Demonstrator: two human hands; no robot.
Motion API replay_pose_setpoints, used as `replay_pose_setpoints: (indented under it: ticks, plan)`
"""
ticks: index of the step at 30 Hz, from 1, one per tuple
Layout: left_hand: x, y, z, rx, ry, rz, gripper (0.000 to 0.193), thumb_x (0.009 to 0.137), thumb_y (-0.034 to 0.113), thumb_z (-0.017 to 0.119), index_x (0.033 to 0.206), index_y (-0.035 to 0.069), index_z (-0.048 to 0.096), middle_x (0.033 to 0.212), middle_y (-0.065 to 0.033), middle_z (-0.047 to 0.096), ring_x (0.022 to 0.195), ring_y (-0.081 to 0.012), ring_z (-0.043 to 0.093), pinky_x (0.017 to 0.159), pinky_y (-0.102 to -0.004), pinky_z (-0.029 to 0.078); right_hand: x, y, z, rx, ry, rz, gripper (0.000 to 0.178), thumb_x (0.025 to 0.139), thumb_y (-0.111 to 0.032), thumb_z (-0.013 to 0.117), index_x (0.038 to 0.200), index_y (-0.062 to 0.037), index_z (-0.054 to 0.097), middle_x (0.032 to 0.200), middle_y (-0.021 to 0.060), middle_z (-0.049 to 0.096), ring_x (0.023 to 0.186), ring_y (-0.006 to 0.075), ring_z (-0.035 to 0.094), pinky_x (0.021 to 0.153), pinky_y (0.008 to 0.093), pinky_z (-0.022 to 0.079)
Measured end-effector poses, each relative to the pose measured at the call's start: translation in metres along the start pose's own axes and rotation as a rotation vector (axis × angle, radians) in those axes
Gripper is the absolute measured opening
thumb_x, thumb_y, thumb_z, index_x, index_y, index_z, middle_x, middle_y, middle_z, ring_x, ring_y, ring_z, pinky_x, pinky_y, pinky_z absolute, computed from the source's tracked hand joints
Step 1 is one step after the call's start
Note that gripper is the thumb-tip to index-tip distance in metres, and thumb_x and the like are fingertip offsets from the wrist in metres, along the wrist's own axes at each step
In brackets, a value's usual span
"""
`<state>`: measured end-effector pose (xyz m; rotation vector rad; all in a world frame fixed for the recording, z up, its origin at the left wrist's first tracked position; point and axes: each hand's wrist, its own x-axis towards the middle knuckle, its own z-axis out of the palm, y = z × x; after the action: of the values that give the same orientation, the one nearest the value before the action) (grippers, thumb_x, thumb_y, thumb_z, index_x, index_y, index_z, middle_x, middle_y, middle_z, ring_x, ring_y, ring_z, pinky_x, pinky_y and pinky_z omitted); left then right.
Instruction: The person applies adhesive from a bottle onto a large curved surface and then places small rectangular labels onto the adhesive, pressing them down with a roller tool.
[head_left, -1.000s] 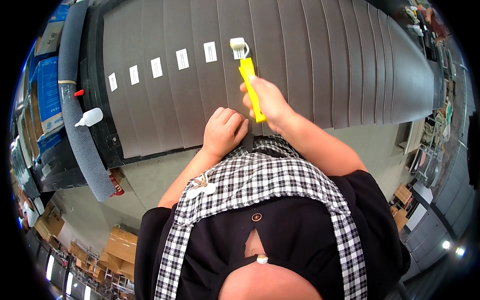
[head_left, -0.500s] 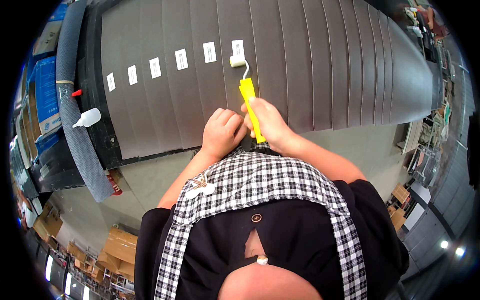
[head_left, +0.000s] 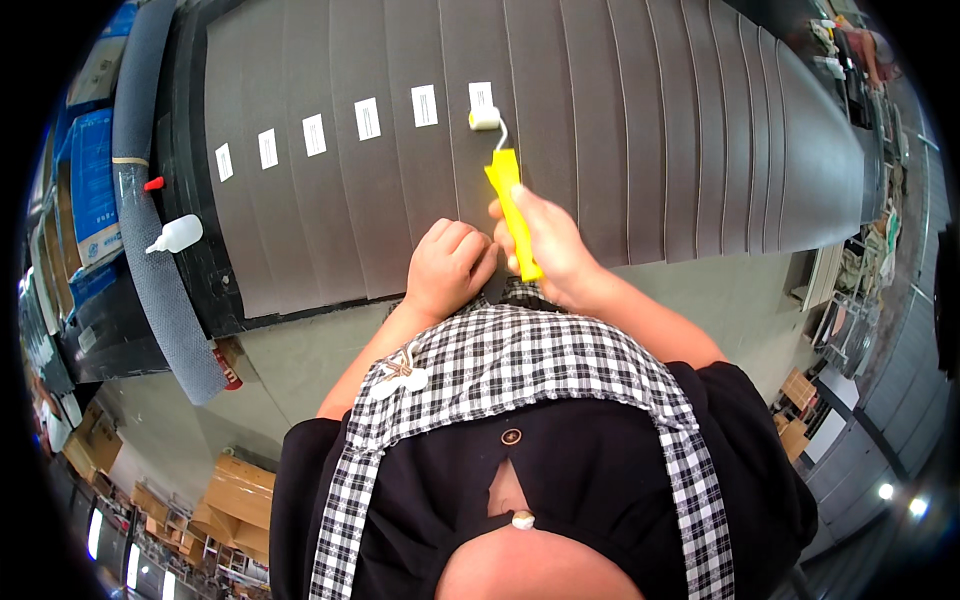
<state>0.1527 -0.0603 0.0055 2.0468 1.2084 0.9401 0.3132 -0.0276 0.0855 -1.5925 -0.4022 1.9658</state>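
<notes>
My right hand is wrapped round the yellow handle of a small roller. The roller's pale head lies over the lower part of a white label on an overlapping brown sheet. Several similar white labels run in a slanting row to the left, one on each sheet. Close beside the right hand, my left hand rests at the sheets' near edge with its fingers curled in. A dark bit shows beneath its fingers, but I cannot make out whether it is held.
A white squeeze bottle lies at the table's left end, near a small red cap. Beside it runs a long grey roll. Blue boxes stand farther left. Cardboard boxes sit on the floor at lower left.
The roller and my right hand have shifted slightly to the right, the head still over the same label's lower part. My left hand has barely moved.
</notes>
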Motion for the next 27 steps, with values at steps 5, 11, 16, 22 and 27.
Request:
replay_pose_setpoints:
  ticks: [5, 11, 16, 22, 27]
  plan:
    - [0.004, 0.002, 0.002, 0.004, -0.003, -0.002, 0.016, 0.077, 0.008, 0.078, 0.080, 0.008, 0.062, 0.081, -0.0044, 0.063, 0.075, -0.0266, 0.059, 0.067, -0.0371, 0.050, 0.033, -0.033, 0.001, 0.017, 0.032, -0.044, 0.043, 0.107, -0.047, 0.047, 0.110, -0.0056, 0.059, 0.074, 0.0012, 0.056, 0.056, 0.0101, 0.050, 0.050, 0.0251, 0.042]
    - [0.001, 0.000, 0.000, 0.005, -0.007, -0.007, 0.016, 0.077, 0.007, 0.078, 0.080, 0.008, 0.062, 0.082, -0.0045, 0.064, 0.075, -0.0266, 0.059, 0.067, -0.0372, 0.050, -0.008, 0.001, -0.008, 0.009, -0.005, 0.060, 0.044, 0.107, -0.048, 0.048, 0.111, -0.0048, 0.058, 0.073, 0.0015, 0.055, 0.056, 0.0093, 0.048, 0.049, 0.0243, 0.041]
    - [0.005, 0.002, -0.001, 0.011, -0.019, -0.008, 0.015, 0.078, 0.008, 0.078, 0.080, 0.008, 0.062, 0.081, -0.0047, 0.064, 0.075, -0.0264, 0.059, 0.066, -0.0368, 0.050, 0.031, -0.029, -0.001, -0.023, 0.025, -0.046, 0.044, 0.107, -0.047, 0.047, 0.112, -0.0047, 0.058, 0.075, 0.0011, 0.055, 0.058, 0.0091, 0.049, 0.050, 0.0265, 0.043]
    - [0.002, 0.000, 0.000, 0.011, 0.000, 0.002, 0.017, 0.076, 0.007, 0.077, 0.078, 0.008, 0.060, 0.080, -0.0058, 0.061, 0.074, -0.0273, 0.057, 0.068, -0.0374, 0.050, 0.002, 0.003, -0.010, -0.095, -0.052, -0.006, 0.045, 0.107, -0.049, 0.045, 0.111, -0.0058, 0.056, 0.074, 0.0014, 0.054, 0.059, 0.0091, 0.049, 0.053, 0.0251, 0.044]
    - [0.004, 0.002, -0.002, 0.025, -0.004, -0.008, 0.017, 0.076, 0.007, 0.078, 0.079, 0.007, 0.062, 0.080, -0.0052, 0.062, 0.073, -0.0270, 0.058, 0.066, -0.0376, 0.050, 0.028, -0.015, 0.004, -0.070, -0.012, -0.071, 0.045, 0.107, -0.047, 0.045, 0.112, -0.0038, 0.056, 0.075, 0.0018, 0.055, 0.060, 0.0108, 0.049, 0.054, 0.0267, 0.045]
